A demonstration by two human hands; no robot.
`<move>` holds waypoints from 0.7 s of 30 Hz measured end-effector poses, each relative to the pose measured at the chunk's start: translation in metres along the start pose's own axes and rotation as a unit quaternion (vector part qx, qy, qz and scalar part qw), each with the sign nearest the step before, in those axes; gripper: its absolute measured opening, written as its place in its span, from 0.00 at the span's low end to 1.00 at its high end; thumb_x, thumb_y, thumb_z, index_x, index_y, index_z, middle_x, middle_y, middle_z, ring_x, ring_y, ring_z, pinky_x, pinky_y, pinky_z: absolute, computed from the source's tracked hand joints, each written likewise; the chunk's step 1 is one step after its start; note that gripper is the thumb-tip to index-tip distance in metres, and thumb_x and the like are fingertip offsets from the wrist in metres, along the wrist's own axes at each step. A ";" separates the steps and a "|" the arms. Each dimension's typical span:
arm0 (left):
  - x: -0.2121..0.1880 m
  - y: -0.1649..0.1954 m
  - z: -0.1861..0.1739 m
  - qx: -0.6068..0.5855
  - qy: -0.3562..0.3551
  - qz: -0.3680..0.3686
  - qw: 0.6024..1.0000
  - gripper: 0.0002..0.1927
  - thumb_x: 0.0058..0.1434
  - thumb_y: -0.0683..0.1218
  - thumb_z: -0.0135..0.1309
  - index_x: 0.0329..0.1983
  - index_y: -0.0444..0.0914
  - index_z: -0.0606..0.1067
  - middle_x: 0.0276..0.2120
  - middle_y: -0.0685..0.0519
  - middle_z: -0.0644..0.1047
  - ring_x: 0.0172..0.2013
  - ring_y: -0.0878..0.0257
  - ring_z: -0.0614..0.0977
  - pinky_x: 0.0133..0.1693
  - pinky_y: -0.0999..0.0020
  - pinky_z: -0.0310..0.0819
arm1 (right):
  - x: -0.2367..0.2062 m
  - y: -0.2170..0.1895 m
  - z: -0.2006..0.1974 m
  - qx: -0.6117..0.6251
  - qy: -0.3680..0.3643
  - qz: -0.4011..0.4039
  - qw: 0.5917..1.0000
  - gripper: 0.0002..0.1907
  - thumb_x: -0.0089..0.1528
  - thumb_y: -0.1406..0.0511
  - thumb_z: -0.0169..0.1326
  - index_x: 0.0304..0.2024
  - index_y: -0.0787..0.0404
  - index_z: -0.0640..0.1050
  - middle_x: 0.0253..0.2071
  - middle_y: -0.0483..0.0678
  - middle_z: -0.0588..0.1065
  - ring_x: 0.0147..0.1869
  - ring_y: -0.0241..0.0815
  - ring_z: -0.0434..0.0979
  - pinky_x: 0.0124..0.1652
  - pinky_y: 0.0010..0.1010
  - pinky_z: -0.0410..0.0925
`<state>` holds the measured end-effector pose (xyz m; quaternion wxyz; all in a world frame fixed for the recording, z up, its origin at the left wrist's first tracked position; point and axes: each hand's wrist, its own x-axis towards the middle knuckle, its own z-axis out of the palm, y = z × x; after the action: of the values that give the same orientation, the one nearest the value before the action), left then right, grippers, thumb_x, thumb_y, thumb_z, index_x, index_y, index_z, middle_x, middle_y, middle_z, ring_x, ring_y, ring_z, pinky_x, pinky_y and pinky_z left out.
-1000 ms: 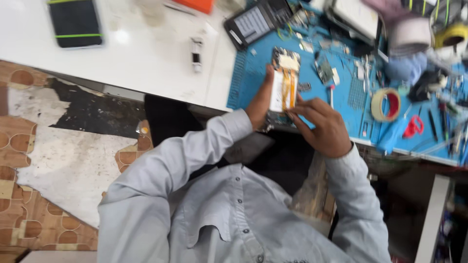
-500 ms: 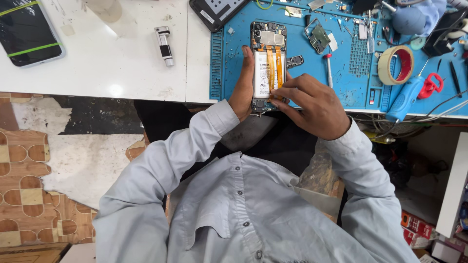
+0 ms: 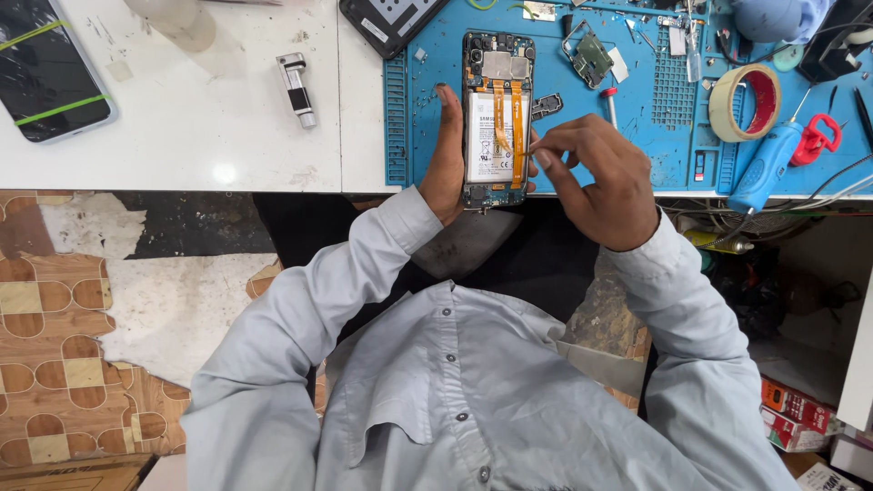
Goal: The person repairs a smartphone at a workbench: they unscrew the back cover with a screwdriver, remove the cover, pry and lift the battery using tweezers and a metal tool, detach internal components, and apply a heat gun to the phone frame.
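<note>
The opened smartphone (image 3: 496, 118), back cover off so its white battery and two orange flex ribbons show, lies in the upper middle of the frame on the blue repair mat (image 3: 655, 136), its long axis running straight up and down the picture, camera end toward the top edge and charging end overhanging the near edge of the bench. The left hand (image 3: 447, 155) lies flat along the phone's left flank, fingers pointing up the frame and pressed against the side of the frame, bracing it rather than closing around it. The right hand (image 3: 596, 177) comes in from the right, its fingertips pinched together at the phone's right edge beside the nearer orange ribbon; whether a thin tool sits in that pinch I cannot tell. Both hands touch the phone, one on each long side. To the right on the mat lie a roll of tape (image 3: 746, 102) and a blue-handled tool (image 3: 766, 164); a second phone (image 3: 47, 73) rests at upper left.
</note>
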<state>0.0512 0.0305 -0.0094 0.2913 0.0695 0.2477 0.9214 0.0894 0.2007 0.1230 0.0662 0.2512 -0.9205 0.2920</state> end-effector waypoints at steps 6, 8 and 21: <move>0.003 -0.003 0.000 -0.005 -0.024 -0.015 1.000 0.55 0.60 0.82 0.25 0.68 0.35 0.66 0.47 0.41 0.79 0.42 0.53 0.85 0.45 0.55 0.87 | -0.006 0.009 0.007 -0.091 0.050 0.012 0.995 0.04 0.72 0.73 0.59 0.46 0.67 0.75 0.39 0.51 0.76 0.37 0.46 0.74 0.36 0.36 0.67; 0.002 -0.003 0.000 0.024 -0.031 -0.018 0.999 0.55 0.60 0.82 0.25 0.69 0.35 0.65 0.47 0.41 0.79 0.42 0.53 0.85 0.44 0.56 0.87 | -0.007 0.015 0.010 -0.109 0.059 0.011 0.992 0.04 0.73 0.72 0.58 0.47 0.66 0.75 0.37 0.51 0.74 0.37 0.46 0.74 0.37 0.36 0.67; 0.007 -0.003 0.010 0.133 -0.020 -0.049 0.990 0.27 0.70 0.53 0.54 0.64 0.30 0.67 0.49 0.42 0.79 0.42 0.52 0.88 0.43 0.61 0.88 | -0.003 0.034 0.009 -0.047 0.053 0.034 0.997 0.05 0.73 0.72 0.60 0.50 0.66 0.76 0.37 0.51 0.71 0.37 0.43 0.74 0.37 0.32 0.68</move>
<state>0.0500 0.0405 -0.0025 0.3293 0.1137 0.3649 0.8634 0.0755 0.2208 0.0974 0.1162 0.2004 -0.9364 0.2636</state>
